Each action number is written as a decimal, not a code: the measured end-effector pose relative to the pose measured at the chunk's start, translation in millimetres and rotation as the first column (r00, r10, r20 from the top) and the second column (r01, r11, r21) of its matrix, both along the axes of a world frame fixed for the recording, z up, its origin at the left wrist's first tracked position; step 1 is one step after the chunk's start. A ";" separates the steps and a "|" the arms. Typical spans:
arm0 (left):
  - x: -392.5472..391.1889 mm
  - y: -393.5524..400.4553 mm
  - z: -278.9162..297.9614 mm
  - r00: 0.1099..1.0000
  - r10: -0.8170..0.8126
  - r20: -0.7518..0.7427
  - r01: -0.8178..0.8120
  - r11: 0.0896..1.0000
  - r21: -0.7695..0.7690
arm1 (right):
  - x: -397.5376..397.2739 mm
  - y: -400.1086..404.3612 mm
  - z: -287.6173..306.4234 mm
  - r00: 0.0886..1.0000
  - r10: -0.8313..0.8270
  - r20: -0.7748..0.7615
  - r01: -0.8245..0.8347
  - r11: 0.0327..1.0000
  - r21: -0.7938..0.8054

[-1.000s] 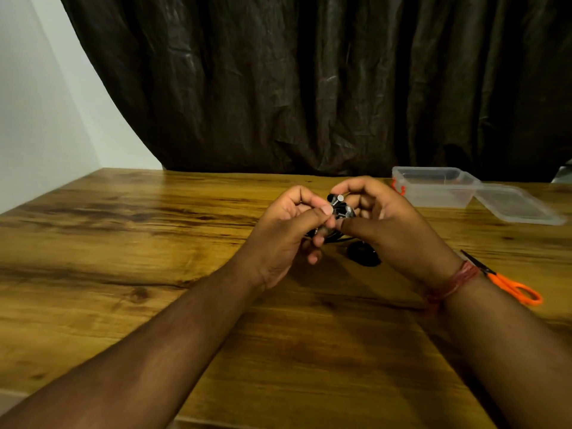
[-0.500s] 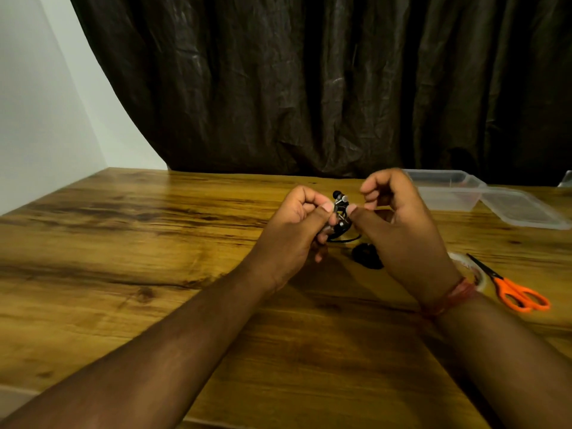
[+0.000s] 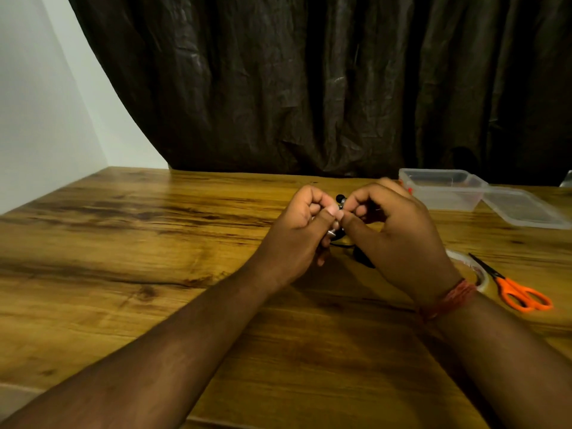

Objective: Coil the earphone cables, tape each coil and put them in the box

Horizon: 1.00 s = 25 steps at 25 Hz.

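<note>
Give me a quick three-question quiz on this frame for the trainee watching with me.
1. True or false: the scissors have orange handles.
2. Which hand is nearer the clear plastic box: left or right?
3. Multiple choice: where is the box lid? A) snapped on the box B) lying on the table beside the box C) in the left hand

Key
1. True.
2. Right; the box sits at the far right of the table, just beyond that hand.
3. B. The box is open. Both hands are closed together on the earphone coil above the table.
</note>
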<state>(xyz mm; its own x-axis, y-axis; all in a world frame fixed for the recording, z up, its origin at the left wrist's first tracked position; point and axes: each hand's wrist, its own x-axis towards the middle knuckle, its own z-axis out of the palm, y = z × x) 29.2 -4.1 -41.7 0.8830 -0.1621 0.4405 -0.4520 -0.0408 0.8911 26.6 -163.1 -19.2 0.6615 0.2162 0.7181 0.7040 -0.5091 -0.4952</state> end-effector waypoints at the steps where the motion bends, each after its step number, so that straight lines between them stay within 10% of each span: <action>1: 0.1 0.1 -0.4 1.000 0.007 0.007 -0.007 1.000 0.011 | -0.4 1.4 0.2 1.000 -0.014 -0.028 0.014 1.000 -0.005; 15: 2.6 2.3 -1.9 1.000 -0.025 0.010 0.024 0.995 0.097 | 6.1 1.2 -1.7 0.990 -0.048 -0.130 0.050 0.999 0.017; 20: 2.0 3.1 0.1 0.984 -0.158 -0.079 0.149 0.983 -0.107 | 7.2 1.1 0.5 0.820 0.342 -0.460 -0.164 0.909 0.383; 25: -0.2 5.6 0.4 0.981 -0.169 -0.094 0.166 0.986 -0.033 | 10.0 -4.1 1.2 0.787 0.362 -0.499 -0.187 0.911 0.367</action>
